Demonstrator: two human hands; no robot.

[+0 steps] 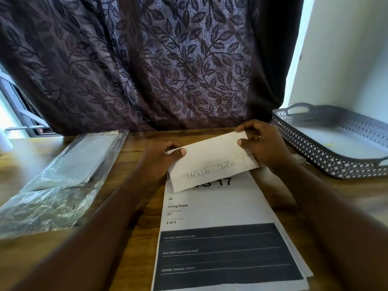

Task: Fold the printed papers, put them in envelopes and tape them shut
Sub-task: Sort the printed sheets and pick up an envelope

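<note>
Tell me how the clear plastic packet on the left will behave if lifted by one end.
The plastic packet probably droops: its near end is crinkled, loose film. The flat stack inside its far half should stiffen that part. The glossy film looks slippery, so it may slide on the table when pushed.

The envelope (212, 162) covers the sheet's (210, 208) top and most of its heading. The sheet's foot runs off the bottom edge. The envelope's printed marks are too small to read. The left hand (161, 158) has its fingers hidden behind the envelope. The right edge cuts the tray (327, 164); the left edge cuts the blurred plastic pack (52, 185).
</note>
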